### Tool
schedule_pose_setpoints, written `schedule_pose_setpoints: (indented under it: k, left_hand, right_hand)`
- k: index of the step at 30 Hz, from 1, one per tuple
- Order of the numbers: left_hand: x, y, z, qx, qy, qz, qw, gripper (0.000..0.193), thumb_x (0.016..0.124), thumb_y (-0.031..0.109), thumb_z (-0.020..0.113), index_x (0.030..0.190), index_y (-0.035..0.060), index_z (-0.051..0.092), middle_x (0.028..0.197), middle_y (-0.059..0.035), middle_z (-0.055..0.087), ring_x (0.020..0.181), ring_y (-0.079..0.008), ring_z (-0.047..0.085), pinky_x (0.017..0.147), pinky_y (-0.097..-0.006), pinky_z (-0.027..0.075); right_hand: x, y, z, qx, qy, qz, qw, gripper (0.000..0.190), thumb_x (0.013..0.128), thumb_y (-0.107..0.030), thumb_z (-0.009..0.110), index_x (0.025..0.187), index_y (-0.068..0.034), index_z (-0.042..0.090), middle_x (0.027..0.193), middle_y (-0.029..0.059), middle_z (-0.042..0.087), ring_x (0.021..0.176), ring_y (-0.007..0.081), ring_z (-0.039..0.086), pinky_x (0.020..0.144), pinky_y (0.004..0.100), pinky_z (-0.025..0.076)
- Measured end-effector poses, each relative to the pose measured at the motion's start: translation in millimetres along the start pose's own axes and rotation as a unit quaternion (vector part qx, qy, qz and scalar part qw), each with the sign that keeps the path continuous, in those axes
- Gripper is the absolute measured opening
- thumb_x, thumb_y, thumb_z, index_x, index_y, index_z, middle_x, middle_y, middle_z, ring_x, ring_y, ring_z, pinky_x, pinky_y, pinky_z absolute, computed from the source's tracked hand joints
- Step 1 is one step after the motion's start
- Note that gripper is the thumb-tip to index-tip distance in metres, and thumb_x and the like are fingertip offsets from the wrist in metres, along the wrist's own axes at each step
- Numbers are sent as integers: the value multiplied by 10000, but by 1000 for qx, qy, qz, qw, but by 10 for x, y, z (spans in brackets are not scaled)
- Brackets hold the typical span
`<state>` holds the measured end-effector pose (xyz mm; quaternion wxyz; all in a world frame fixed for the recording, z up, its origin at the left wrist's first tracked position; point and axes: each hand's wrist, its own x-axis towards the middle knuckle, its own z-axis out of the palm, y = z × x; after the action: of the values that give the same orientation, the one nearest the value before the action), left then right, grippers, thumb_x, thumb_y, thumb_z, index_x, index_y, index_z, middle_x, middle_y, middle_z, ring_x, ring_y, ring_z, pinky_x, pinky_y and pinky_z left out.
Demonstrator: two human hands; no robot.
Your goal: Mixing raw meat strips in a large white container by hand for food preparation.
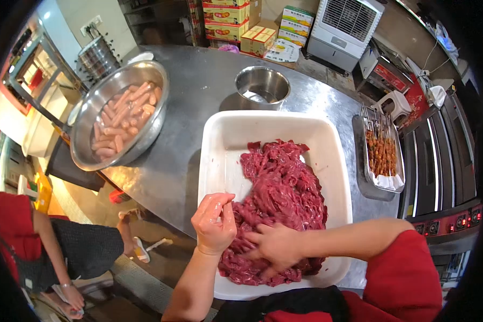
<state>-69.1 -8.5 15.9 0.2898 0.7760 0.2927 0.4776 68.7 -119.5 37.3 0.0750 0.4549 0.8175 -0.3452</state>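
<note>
A heap of raw, sliced dark red meat (290, 189) fills much of a white plastic tub (221, 124) in front of me. My right hand (275, 245) is pressed into the lower part of the heap, its fingers spread and slightly blurred. Meat hides some of the fingertips. Above the tub's left side is my left hand (215, 223), wet, with its fingers curled in and nothing visible in it. Its edge overlaps the meat in view; whether it touches cannot be told.
A large steel basin (161, 120) of sausages in liquid stands left on the steel table (181, 100). Beyond the tub is a steel pot (261, 86). At right lies a metal tray (400, 177) of skewers, beside an oven (438, 161). Another person (56, 241) is at lower left.
</note>
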Motion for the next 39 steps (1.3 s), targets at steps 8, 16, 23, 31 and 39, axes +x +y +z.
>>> schedule_pose_setpoints:
  k: [8, 16, 23, 31, 39]
  left_hand:
    - [13, 53, -9, -30, -33, 36, 998, 166, 721, -112, 581, 829, -3, 644, 767, -119, 634, 683, -228, 622, 610, -288, 493]
    - [98, 12, 115, -37, -23, 51, 998, 165, 722, -99, 581, 829, 9, 645, 779, -117, 632, 692, -236, 623, 612, -282, 490]
    - [89, 10, 65, -34, -50, 66, 996, 187, 729, -126, 561, 833, 9, 639, 792, -111, 625, 666, -242, 610, 560, -285, 481]
    - [50, -122, 292, 49, -116, 21, 992, 214, 745, -49, 601, 947, 13, 633, 887, -129, 635, 780, -265, 623, 696, -329, 502]
    - [-293, -130, 586, -106, -204, -476, 849, 841, 825, 397, 654, 1452, 74, 196, 1433, -179, 328, 1290, -316, 376, 1028, -413, 361]
  right_hand:
    - [-21, 1357, -293, -89, 180, 334, 921, 485, 658, -208, 684, 1116, -78, 596, 1439, 220, 259, 1233, 463, 391, 908, 550, 462]
    - [689, 881, -552, 82, 143, 231, 959, 672, 652, -559, 648, 1223, -209, 590, 1051, 174, 647, 980, 335, 631, 835, 436, 514]
    - [-261, -148, 152, -16, 9, 99, 995, 544, 723, -337, 672, 1233, -182, 567, 1316, 149, 418, 1167, 416, 427, 853, 573, 451]
    - [-295, 1581, -100, 67, 283, 438, 850, 940, 598, -437, 779, 1398, -198, 348, 1461, 186, 268, 1320, 473, 256, 1035, 579, 312]
    - [-228, 1316, 289, 446, 335, 407, 723, 1046, 631, -683, 692, 1320, 62, 436, 1330, 240, 481, 1233, 333, 477, 1031, 335, 370]
